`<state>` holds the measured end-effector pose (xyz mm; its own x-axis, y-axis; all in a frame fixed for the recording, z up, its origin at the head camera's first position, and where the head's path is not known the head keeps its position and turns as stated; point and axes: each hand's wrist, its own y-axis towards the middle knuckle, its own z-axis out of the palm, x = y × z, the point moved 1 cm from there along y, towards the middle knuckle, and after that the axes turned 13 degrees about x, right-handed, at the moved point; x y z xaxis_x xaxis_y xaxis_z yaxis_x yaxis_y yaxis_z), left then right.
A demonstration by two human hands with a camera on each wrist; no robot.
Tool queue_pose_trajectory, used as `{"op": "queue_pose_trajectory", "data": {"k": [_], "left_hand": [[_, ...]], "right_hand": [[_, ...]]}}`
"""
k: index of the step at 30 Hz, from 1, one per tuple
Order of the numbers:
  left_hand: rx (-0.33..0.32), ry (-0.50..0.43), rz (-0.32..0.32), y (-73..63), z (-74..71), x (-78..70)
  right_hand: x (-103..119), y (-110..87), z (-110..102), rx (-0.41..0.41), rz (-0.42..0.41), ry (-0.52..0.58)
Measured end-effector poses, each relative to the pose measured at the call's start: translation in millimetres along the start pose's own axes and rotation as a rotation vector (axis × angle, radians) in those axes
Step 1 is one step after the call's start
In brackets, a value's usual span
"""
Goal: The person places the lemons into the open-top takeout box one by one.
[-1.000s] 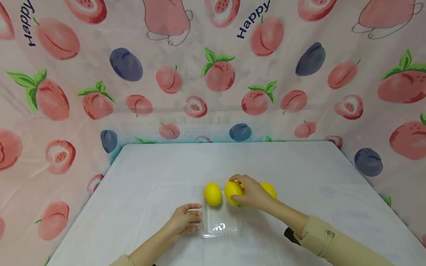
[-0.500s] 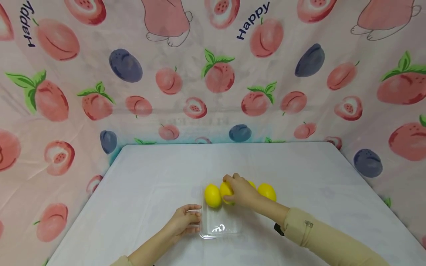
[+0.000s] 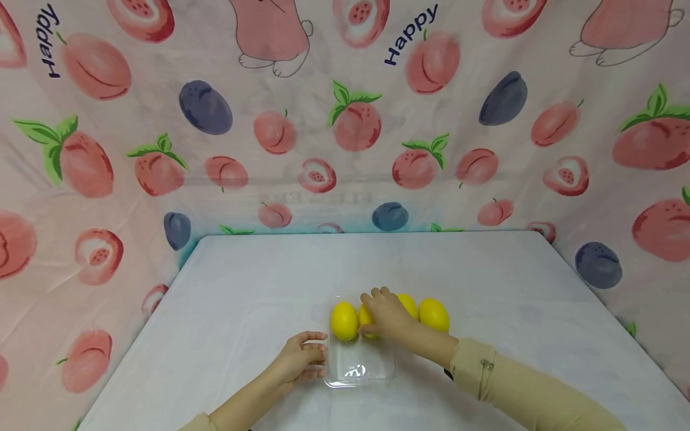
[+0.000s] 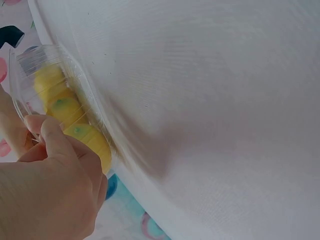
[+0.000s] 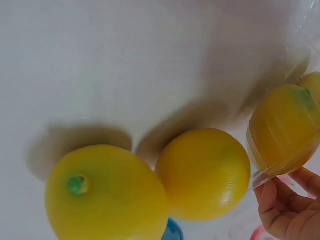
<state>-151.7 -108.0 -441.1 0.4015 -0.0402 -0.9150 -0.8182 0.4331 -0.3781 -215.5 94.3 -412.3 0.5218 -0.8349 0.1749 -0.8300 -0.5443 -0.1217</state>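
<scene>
A clear plastic box sits near the middle of the table. One lemon lies at its far left inside. My right hand reaches over from the right and holds a second lemon, partly hidden by the fingers, beside the first. My left hand is at the box's left side; in the left wrist view its fingertips pinch the edge of the plastic. Two more lemons, one nearer and one farther in the right wrist view, rest outside the box to its right, touching or nearly so.
A white cloth covers the table. Behind and at both sides hangs a pink curtain printed with fruit. My right forearm sleeve crosses the right front of the table.
My right hand has moved left and lowered with its lemon, bringing it against the lemon inside the box. More of the two lemons outside is uncovered. My left hand stays put.
</scene>
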Motion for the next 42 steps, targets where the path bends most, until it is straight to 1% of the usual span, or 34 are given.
{"op": "queue_pose_trajectory", "data": {"k": [4,7,13,18,21,22,25,28,29,32,35,38,42], "left_hand": [[-0.004,-0.001,-0.005,0.0,0.0,-1.0],[-0.006,0.0,-0.008,-0.1,-0.1,-2.0],[0.0,-0.008,-0.02,-2.4,0.4,-0.4],[-0.001,-0.023,-0.028,-2.2,1.6,1.7],[0.002,-0.028,-0.026,-2.2,1.4,1.6],[0.004,-0.028,-0.024,-2.1,1.0,1.4],[0.012,-0.025,-0.013,-1.8,-0.3,0.9],[0.018,-0.026,-0.013,-2.2,-1.7,1.0],[0.02,-0.026,-0.014,-2.5,-2.2,1.0],[0.031,-0.026,-0.017,-3.0,-2.5,0.7],[0.042,-0.021,-0.013,-2.1,-2.2,0.1],[0.041,-0.026,-0.012,-1.3,-2.0,-0.3],[0.034,-0.032,-0.012,-1.1,-2.8,1.3]], "right_hand": [[1.0,0.6,3.1,-0.033,-0.002,-0.055],[1.7,0.0,2.1,-0.044,0.005,-0.066],[2.6,-6.0,-0.7,-0.017,0.003,-0.001],[-1.0,-11.3,-5.3,-0.017,0.005,0.074],[-4.0,-16.2,-11.2,-0.026,0.016,0.122],[-4.9,-18.2,-13.3,-0.04,0.02,0.118],[-8.9,-24.5,-18.0,-0.07,0.032,0.158],[-15.1,-28.9,-18.4,-0.089,0.045,0.197],[-18.0,-29.9,-18.4,-0.085,0.053,0.221],[-27.4,-34.6,-20.8,-0.081,0.084,0.239],[-38.6,-43.0,-27.5,-0.075,0.128,0.236],[-50.6,-53.0,-32.8,-0.067,0.152,0.227],[-67.2,-63.6,-31.6,-0.039,0.178,0.231]]}}
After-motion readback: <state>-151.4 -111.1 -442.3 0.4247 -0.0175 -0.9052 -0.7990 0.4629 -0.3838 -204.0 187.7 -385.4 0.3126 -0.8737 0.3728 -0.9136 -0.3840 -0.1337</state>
